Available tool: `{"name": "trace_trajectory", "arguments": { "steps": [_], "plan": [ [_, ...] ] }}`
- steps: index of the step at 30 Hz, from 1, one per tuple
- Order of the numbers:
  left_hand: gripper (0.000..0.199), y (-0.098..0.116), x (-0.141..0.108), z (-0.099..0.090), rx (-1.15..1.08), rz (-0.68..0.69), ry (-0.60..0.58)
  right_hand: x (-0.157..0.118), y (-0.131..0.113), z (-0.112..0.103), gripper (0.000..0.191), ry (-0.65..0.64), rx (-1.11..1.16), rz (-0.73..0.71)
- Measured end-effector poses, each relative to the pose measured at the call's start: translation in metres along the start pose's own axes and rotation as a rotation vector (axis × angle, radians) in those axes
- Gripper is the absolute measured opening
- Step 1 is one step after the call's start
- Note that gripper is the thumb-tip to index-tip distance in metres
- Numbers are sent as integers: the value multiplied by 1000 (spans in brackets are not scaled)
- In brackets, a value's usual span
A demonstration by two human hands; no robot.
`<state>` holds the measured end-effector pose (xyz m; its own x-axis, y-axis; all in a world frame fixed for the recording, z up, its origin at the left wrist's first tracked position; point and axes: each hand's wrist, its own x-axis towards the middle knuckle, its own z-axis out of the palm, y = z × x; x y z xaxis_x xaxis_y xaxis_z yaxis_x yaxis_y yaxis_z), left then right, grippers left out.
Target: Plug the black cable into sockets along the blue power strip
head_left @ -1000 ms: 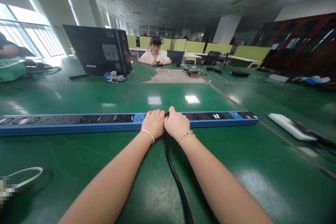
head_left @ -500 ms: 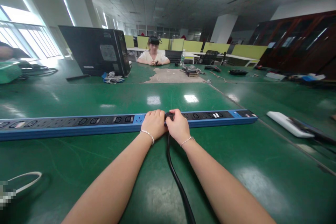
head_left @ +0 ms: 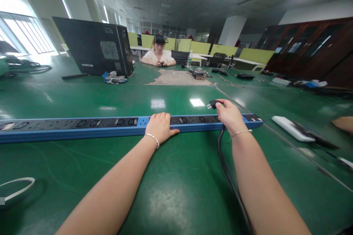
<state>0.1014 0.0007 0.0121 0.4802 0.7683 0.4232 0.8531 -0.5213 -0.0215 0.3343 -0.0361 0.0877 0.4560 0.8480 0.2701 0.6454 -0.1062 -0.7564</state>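
A long blue and black power strip (head_left: 96,133) lies across the green table, its sockets facing up. My left hand (head_left: 159,128) grips the strip near its middle, fingers over the top and thumb along the front edge. Above the strip's right part, my right hand (head_left: 231,116) pinches a black power plug (head_left: 213,104). The plug's metal prongs point left, apart from any socket. From under that hand a thick black cord (head_left: 224,161) runs down toward me.
A black computer case (head_left: 96,49) and gloves (head_left: 114,78) stand at the back left. A person (head_left: 158,57) sits across the table. At right lie a white object (head_left: 289,126) and another person's hand (head_left: 343,123). A white loop (head_left: 19,187) is at lower left.
My right hand has pulled the plug away from the strip beside my left hand and carried it right and up, its cord following. My left hand stays on the strip.
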Motion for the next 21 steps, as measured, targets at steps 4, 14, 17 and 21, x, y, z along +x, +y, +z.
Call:
{"name": "trace_trajectory", "arguments": {
  "steps": [4, 14, 17, 21],
  "plan": [
    [62, 0, 0, 1, 3, 10, 8, 10, 20, -9, 30, -46, -366, 30],
    [60, 0, 0, 1, -13, -2, -12, 16, 41, 6, 39, -218, -627, -2],
    [60, 0, 0, 0, -12, -1, -12, 15, 40, 7, 40, -224, -658, 14],
    [59, 1, 0, -1, -19, -5, -22, 13, 39, 9, 41, -236, -686, 49]
  ]
}}
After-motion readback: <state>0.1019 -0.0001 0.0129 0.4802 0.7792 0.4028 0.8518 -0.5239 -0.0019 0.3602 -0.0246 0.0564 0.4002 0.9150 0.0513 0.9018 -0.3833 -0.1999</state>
